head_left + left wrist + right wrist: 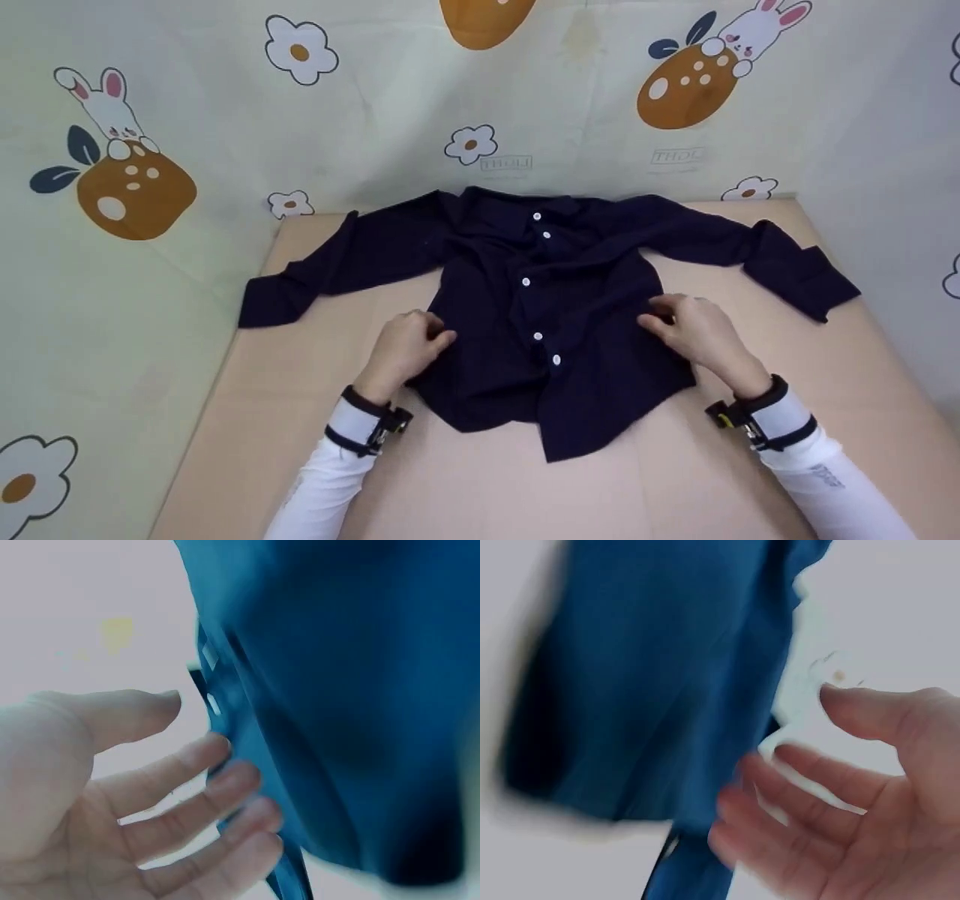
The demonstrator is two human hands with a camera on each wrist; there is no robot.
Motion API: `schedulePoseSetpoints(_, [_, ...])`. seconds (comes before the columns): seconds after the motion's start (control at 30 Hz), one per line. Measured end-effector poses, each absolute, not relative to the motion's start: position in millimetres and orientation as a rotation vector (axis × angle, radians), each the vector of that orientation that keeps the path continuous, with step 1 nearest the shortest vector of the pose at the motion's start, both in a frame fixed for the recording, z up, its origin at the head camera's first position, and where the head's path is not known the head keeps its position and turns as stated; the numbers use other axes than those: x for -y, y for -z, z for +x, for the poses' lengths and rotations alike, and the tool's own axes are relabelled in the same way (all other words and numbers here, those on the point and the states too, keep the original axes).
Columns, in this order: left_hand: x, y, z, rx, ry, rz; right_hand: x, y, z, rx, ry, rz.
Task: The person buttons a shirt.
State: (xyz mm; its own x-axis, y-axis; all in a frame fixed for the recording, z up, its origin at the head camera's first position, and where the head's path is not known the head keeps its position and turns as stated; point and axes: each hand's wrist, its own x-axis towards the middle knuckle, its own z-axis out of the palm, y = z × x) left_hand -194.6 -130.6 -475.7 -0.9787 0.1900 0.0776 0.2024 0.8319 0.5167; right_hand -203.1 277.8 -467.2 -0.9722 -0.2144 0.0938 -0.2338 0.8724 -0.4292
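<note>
A dark navy button-up shirt lies front up, its collar at the far side and its hem towards me. White buttons run down its wrinkled front. My left hand is at the shirt's left edge, and my right hand is at the opposite edge. The left wrist view shows the left hand with thumb apart and fingers loosely extended beside the blue-looking cloth. In the right wrist view, the right hand has relaxed fingers near the cloth, pinching nothing.
Both sleeves spread outwards, the left sleeve and the right sleeve folded near their cuffs. Under the shirt is a pale peach table. A patterned cloth wall with rabbits and flowers rises behind and on the left.
</note>
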Motion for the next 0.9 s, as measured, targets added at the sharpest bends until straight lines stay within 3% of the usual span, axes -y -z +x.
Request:
schedulePoseSetpoints(0.2, [152, 485, -198, 3.134, 0.818, -0.125, -302, 475, -206, 3.213, -0.524, 0.283])
schedulePoseSetpoints(0.57, [151, 494, -214, 3.064, 0.563, -0.101, -297, 493, -212, 3.113, -0.634, 0.264])
schedulePoseSetpoints(0.9, [177, 466, -200, 3.154, 0.863, -0.065, -316, 465, -210, 3.194, -0.775, 0.309])
